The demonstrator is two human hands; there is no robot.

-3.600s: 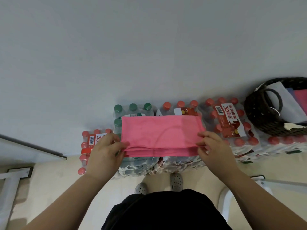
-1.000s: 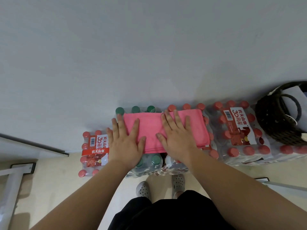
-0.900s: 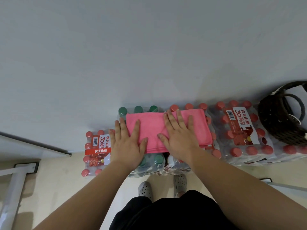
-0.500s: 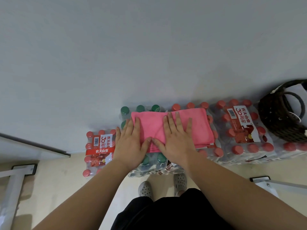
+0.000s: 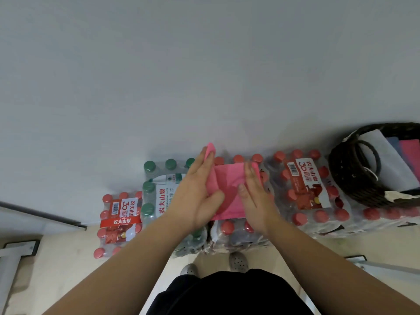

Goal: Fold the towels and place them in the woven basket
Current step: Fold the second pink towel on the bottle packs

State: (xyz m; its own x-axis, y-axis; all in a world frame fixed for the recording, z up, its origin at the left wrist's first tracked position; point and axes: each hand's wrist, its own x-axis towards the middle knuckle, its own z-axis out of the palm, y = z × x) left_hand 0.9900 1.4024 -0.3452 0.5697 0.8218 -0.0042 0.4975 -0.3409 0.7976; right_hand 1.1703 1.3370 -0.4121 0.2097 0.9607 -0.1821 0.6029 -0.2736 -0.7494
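A pink towel (image 5: 227,189) lies on shrink-wrapped water bottle packs (image 5: 304,192) in front of me. My left hand (image 5: 195,192) holds the towel's left end between thumb and fingers and has raised it, a corner poking out above the fingertips. On the towel's right part rests my right hand (image 5: 252,198), turned on its edge with straight fingers. The dark woven basket (image 5: 341,164) stands on the packs at the far right, with folded white, blue and pink towels (image 5: 391,160) inside.
Green-capped (image 5: 156,185) and red-capped bottle packs (image 5: 118,214) line the grey wall. Metal frame legs (image 5: 13,258) stand on the beige floor at the left and lower right. My feet are close to the packs.
Both hands lay flat on the folded towel. Now my left hand has lifted the left end up and toward the right, and my right hand has turned onto its edge.
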